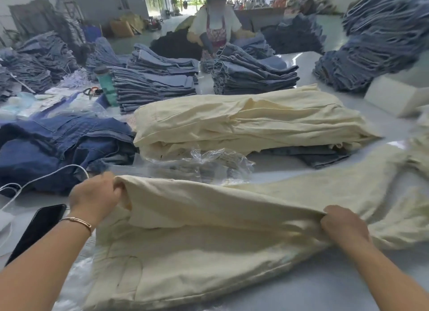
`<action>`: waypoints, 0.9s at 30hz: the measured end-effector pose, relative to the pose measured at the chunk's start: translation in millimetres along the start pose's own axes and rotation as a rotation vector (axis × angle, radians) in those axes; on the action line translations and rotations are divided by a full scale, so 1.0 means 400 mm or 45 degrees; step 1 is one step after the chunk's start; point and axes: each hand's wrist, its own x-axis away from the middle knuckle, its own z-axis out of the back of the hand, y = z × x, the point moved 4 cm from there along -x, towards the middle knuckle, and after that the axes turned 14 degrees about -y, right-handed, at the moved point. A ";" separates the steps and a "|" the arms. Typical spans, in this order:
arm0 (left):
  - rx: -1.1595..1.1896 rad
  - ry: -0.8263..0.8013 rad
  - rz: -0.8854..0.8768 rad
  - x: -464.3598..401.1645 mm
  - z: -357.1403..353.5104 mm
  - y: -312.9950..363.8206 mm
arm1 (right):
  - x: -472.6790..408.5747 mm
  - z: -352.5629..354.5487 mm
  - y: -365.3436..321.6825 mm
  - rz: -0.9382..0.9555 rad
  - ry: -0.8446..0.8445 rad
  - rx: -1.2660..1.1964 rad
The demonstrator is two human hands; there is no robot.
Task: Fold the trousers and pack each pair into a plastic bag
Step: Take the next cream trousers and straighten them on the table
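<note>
You are seeing everything through a single wide-angle camera sitting on your head, looking forward and down across the bench (pixel 325 287). It is sitting close over your two forearms, which are entering from the bottom corners, and it is reaching far enough to take in the person (pixel 217 20) standing at the far end.
</note>
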 end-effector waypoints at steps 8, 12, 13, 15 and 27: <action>0.059 -0.166 0.415 -0.027 0.011 0.030 | 0.054 0.189 0.063 0.629 -0.802 -0.731; 0.147 -0.111 0.536 -0.002 0.030 0.075 | -0.002 0.321 0.078 0.614 -0.310 -0.168; 0.129 -0.104 0.518 0.006 0.036 0.113 | -0.022 0.360 0.050 0.554 0.000 -0.061; 0.221 -0.076 0.408 0.030 0.046 0.220 | -0.039 0.436 -0.025 0.546 0.707 -0.001; 0.507 -0.640 -0.925 0.312 -0.073 0.915 | -0.287 0.083 0.099 0.598 0.067 0.027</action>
